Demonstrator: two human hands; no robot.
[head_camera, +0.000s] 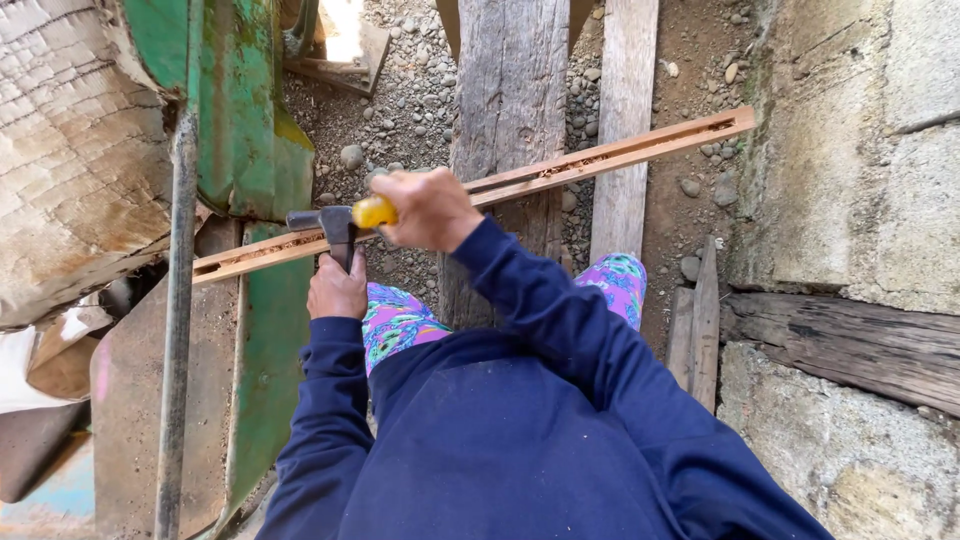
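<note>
My right hand (425, 208) grips the yellow handle of a hammer (335, 225), whose dark metal head sits over a long reddish wooden strip (600, 155). The strip has a groove cut along its length and runs diagonally from lower left to upper right. Just below the hammer head, my left hand (337, 290) is closed around something dark and thin, possibly a chisel, mostly hidden by the hand and the hammer. Both arms wear dark blue sleeves.
Grey weathered planks (510, 90) lie on gravel ground beneath the strip. A green metal structure (250, 130) and a vertical pipe (180, 300) stand at the left. Rough concrete blocks (850, 150) and an old beam (850, 340) line the right.
</note>
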